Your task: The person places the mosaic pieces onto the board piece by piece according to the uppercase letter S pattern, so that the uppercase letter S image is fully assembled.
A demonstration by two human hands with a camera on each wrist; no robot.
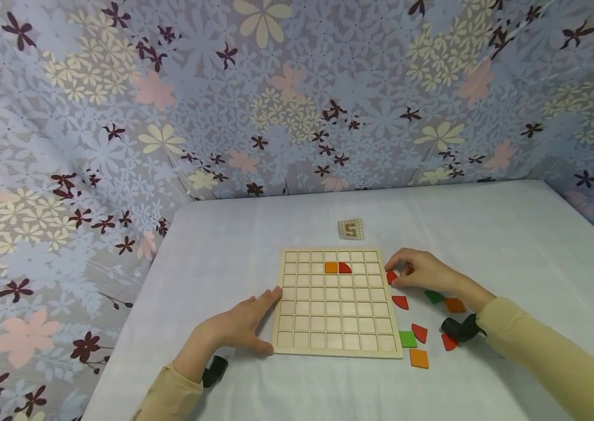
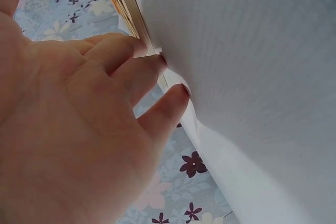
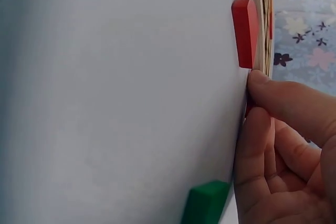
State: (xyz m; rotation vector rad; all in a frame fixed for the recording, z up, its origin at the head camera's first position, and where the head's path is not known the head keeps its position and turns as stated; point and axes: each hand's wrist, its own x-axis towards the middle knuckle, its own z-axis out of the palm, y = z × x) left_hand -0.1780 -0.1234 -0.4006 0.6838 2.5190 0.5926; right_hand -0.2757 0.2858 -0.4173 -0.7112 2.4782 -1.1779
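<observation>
A pale wooden grid board (image 1: 336, 292) lies on the table, with an orange square tile (image 1: 331, 267) and a red quarter-circle tile (image 1: 345, 268) side by side in its second row from the back. Along the board's left edge rests my left hand (image 1: 241, 321), fingers and thumb spread and touching the rim. Beside the right edge, my right hand (image 1: 420, 270) pinches another red quarter-circle tile (image 1: 392, 277) between thumb and fingertips; in the right wrist view the fingers mostly hide it. Close to that hand lie a red tile (image 3: 245, 32) and a green tile (image 3: 206, 203).
Behind the board is a small card (image 1: 351, 229) with a printed grid pattern. Right of the board lie a light green square (image 1: 408, 339), an orange square (image 1: 419, 358), an orange rounded tile (image 1: 455, 304) and more red tiles (image 1: 420, 332). Floral cloth (image 1: 297, 105) hangs behind the table.
</observation>
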